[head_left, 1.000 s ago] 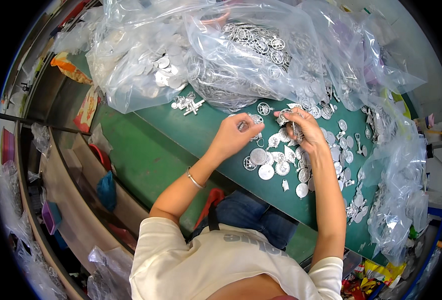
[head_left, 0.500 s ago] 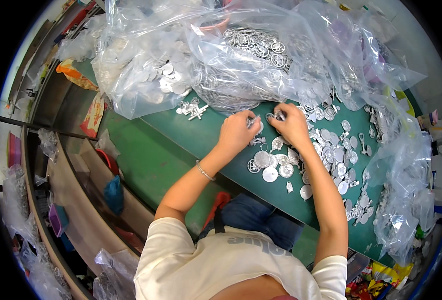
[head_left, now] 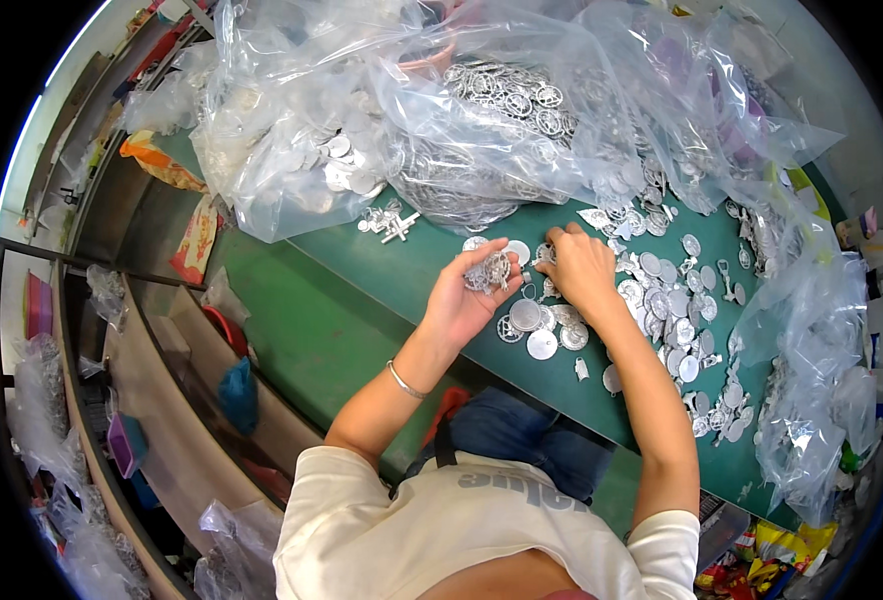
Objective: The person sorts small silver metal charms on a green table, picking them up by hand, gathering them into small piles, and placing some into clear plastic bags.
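Note:
My left hand (head_left: 462, 300) is turned palm up, its fingers curled around a small bunch of silver openwork metal charms (head_left: 490, 272). Just to its right, my right hand (head_left: 580, 262) reaches down with bent, closed fingers among loose silver pieces; its fingertips cover whatever they pinch. Flat round silver discs (head_left: 527, 315) lie close below that hand on the green tabletop (head_left: 362, 265). A larger scatter of silver pendants (head_left: 670, 310) spreads beyond my right forearm. Left of the hands sits a little group of silver crosses (head_left: 399, 227).
Clear plastic bags (head_left: 292, 190) full of silver pieces line the far side. A heap of ring-shaped pieces (head_left: 512, 90) shows through the plastic. Another clear bag (head_left: 812, 400) borders the right side. Shelving (head_left: 202, 380) stands at the left, holding a blue bag (head_left: 235, 393).
My left hand has rolled palm up, exposing the charms in it. My right hand has shifted slightly down onto the loose pieces, and discs between the hands have come into view.

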{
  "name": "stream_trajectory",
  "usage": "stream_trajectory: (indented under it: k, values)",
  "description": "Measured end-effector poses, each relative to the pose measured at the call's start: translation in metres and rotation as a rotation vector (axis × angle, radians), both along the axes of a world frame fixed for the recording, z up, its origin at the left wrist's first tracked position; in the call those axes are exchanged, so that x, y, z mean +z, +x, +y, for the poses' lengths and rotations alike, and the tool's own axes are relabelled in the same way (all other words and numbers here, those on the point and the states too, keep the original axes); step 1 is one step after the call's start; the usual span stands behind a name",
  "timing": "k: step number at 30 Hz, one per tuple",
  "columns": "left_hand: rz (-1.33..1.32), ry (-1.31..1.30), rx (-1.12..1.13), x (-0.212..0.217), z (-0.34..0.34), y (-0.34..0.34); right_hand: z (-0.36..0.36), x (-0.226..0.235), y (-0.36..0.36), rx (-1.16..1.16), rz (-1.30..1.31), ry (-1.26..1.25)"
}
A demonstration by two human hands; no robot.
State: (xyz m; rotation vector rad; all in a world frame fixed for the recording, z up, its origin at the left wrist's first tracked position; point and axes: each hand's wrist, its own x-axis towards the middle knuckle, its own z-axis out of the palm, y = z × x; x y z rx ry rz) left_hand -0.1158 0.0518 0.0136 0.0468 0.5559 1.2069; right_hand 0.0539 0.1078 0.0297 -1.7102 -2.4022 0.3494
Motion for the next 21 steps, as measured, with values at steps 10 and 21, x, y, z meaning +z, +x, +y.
stream_trajectory:
  k: [10,21]
  values:
    - [-0.022,-0.028,-0.341,0.022,-0.021,0.016,-0.012,0.027,0.023,0.199,0.754,-0.083]
    - [-0.399,-0.099,-0.287,0.012,-0.012,0.044,-0.057,0.050,-0.002,0.402,0.334,0.240]
